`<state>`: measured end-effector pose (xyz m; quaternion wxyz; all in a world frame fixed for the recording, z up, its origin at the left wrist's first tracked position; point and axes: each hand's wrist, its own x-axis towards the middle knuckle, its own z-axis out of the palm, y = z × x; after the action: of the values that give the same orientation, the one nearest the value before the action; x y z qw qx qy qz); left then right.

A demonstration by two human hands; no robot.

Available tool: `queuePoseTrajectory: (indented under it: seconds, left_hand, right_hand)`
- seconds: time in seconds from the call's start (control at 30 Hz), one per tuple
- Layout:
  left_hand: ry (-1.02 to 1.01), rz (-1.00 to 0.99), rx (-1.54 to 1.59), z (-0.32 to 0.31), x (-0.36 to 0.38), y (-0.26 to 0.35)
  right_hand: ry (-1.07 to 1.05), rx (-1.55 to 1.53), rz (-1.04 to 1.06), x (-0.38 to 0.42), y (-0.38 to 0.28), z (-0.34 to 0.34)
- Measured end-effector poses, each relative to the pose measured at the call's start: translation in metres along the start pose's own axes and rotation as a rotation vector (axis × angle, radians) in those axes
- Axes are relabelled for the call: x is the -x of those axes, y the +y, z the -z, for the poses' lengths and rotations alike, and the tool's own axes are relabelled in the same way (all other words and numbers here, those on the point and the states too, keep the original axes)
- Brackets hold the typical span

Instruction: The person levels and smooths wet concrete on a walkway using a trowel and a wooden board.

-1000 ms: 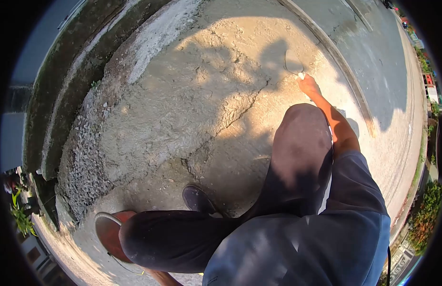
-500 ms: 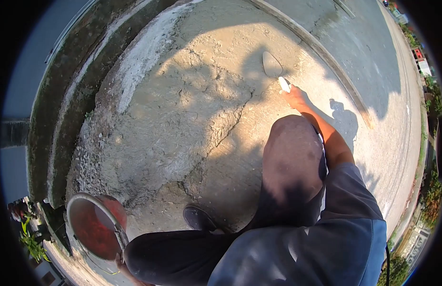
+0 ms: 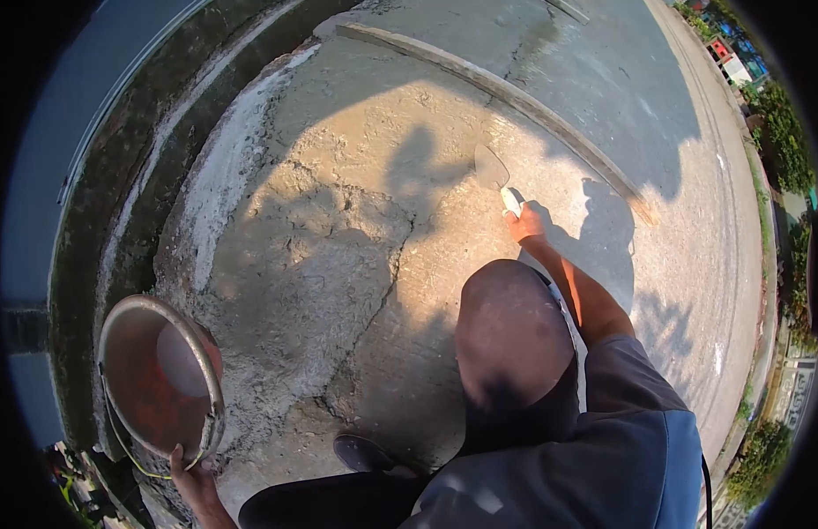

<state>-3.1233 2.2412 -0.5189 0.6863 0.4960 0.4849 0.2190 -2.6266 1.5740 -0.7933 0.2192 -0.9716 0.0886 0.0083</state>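
Note:
My right hand (image 3: pixel 525 226) is closed round the pale handle of a trowel (image 3: pixel 491 167), whose blade lies at the wet concrete surface (image 3: pixel 338 256). At the lower left, my left hand (image 3: pixel 190 480) has its fingers at the rim of a bucket (image 3: pixel 149 375). The bucket tilts with its mouth towards me; its inside is reddish and a pale round patch shows in it. A wire handle hangs along its near side.
A long wooden board (image 3: pixel 506 93) crosses beyond the trowel, with smoother grey concrete behind it. A concrete ledge (image 3: pixel 131 194) curves along the left. My shoe (image 3: pixel 360 453) rests below the cracked concrete. Plants and a road edge are at the right.
The view has shifted, and more of the board shows. My left hand, mostly hidden before, is now visible at the bucket rim. The trowel is still in my right hand.

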Motion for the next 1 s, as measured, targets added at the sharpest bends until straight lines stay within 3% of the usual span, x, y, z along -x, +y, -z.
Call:
queuePoseTrajectory:
  seconds: [0.17,0.33,0.43,0.6,0.7,0.8,0.93,1.0]
  left_hand:
    - [-0.11,0.13,-0.078,-0.066,-0.028,0.027]
    - [-0.212,0.266,-0.174,-0.136,0.012,0.053]
    - [-0.251,0.339,-0.202,-0.161,0.055,0.061]
    - [-0.25,0.508,-0.327,-0.246,0.182,0.127]
    - [-0.226,0.452,-0.386,-0.28,0.23,0.135]
    - [-0.272,0.251,-0.443,-0.309,0.249,0.1]
    - [-0.32,0.19,-0.527,-0.402,0.279,0.078]
    - [-0.338,0.233,-0.483,-0.444,0.286,0.054]
  right_hand:
    - [-0.216,0.111,0.037,0.017,-0.033,0.046]
    - [-0.466,0.177,0.038,0.069,-0.078,0.14]
    - [-0.544,0.191,0.022,0.117,-0.066,0.208]
    - [-0.538,0.081,0.047,0.176,-0.034,0.367]
    - [-0.557,0.093,-0.067,0.176,-0.062,0.465]
    - [-0.591,0.041,0.004,0.149,-0.127,0.556]
    - [-0.552,-0.095,0.196,0.109,-0.184,0.606]
    - [-0.528,0.063,0.297,0.091,-0.19,0.607]
